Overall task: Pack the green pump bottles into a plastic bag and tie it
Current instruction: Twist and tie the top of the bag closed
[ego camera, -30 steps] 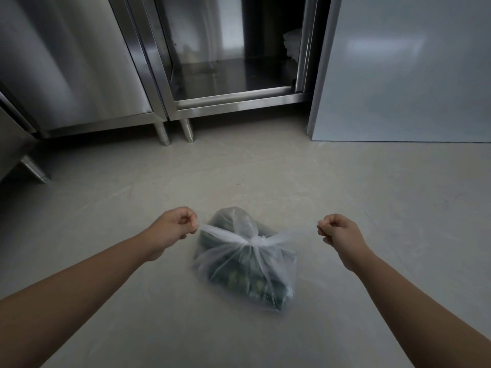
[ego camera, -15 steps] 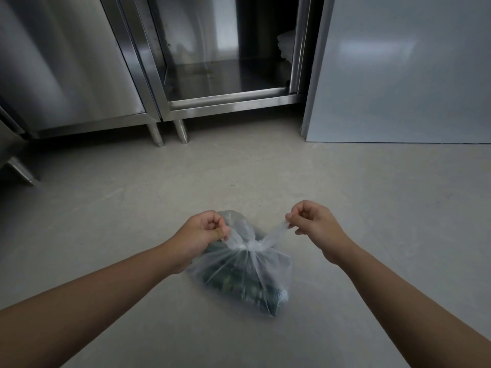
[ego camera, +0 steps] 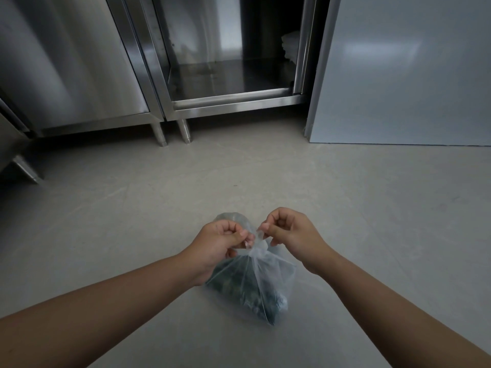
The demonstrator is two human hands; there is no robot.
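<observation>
Head view, and it's all at the fingers (ego camera: 241, 233): both sets curled tight, thumbs and forefingers pinching the twisted ends of the plastic bag (ego camera: 271, 272) right above its knot (ego camera: 257, 247). Left hand (ego camera: 219, 244) and right hand (ego camera: 291, 235) sit almost touching over the bag's neck. Green pump bottles (ego camera: 239, 284) show dark through the film, bag resting on the grey floor (ego camera: 132, 221). Beyond, a steel cabinet (ego camera: 233, 100) stands open, with a pale panel (ego camera: 398, 75) just to its right.

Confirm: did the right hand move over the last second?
Yes. The right hand moved left, from right of the grey panel's lower-left corner to left of it, closing on the knot of the clear plastic bag, whose tail it pinches.
</observation>
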